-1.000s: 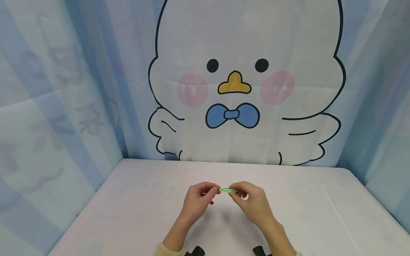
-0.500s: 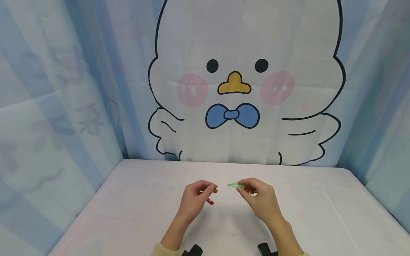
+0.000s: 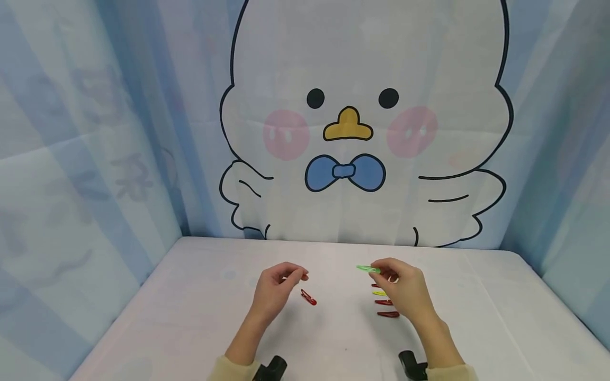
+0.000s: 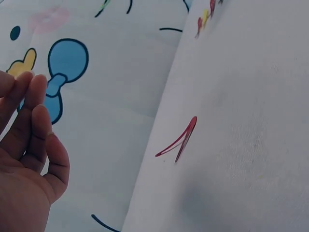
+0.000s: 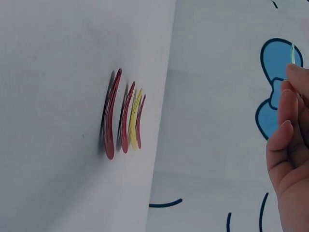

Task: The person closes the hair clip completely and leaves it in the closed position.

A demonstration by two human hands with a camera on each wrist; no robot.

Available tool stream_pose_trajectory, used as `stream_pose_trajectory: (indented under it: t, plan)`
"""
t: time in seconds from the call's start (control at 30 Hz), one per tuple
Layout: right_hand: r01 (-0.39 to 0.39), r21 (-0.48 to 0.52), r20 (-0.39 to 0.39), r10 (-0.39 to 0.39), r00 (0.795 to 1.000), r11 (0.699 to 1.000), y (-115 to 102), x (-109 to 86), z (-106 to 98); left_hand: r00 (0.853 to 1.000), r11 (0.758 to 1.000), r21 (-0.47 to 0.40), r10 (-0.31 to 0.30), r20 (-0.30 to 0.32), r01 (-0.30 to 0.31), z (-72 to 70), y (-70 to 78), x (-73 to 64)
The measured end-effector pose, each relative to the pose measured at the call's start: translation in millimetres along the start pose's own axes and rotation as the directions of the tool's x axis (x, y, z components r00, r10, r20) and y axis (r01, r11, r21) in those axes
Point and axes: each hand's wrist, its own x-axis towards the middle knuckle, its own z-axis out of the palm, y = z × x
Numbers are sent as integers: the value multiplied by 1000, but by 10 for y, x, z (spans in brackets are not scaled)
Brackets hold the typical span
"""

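Observation:
A green snap hair clip point(image 3: 368, 269) is pinched by one end between the thumb and fingers of my right hand point(image 3: 406, 288), raised above the table. Below that hand several closed hair clips lie in a row, among them a yellow one point(image 5: 136, 118) and a dark red one point(image 5: 112, 116) nearest me. My left hand point(image 3: 276, 288) hovers at the left with loosely bent fingers and holds nothing. Close by it, a red hair clip point(image 4: 188, 135) lies on the table, its two arms spread apart.
The white table point(image 3: 190, 328) reaches back to a curtain point(image 3: 348, 217) printed with a cartoon chick. Further curtains hang at both sides. A black wrist-camera mount point(image 3: 270, 369) sits on each forearm.
My hands have drawn apart. The green clip, first between both hands, has gone right and away with my right hand. My left hand has moved left, uncovering the red clip; the row now shows.

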Motion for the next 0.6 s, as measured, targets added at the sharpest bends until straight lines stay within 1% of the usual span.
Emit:
stream_pose_trajectory:
  t: [0.1, 0.2, 0.43, 0.5, 0.6]
  plan:
    - [-48, -11, 28, 48, 998, 999, 68, -1, -32, 1000, 1000, -1, 7, -13, -7, -62, -2, 19]
    - [-77, -22, 55, 78, 995, 997, 130, 1, -54, 1000, 1000, 10, 15, -22, -15, -113, -12, 39]
    - [-142, -47, 84, 145, 986, 989, 230, 24, -125, 1000, 999, 40, 16, -18, -15, -197, -36, 75]
    - [-145, -48, 95, 149, 984, 988, 257, 40, -139, 1000, 999, 51, 17, -10, -17, -229, -45, 92]
    - [-145, -58, 112, 151, 982, 988, 303, 70, -152, 999, 997, 80, 22, 24, -24, -278, -65, 134]
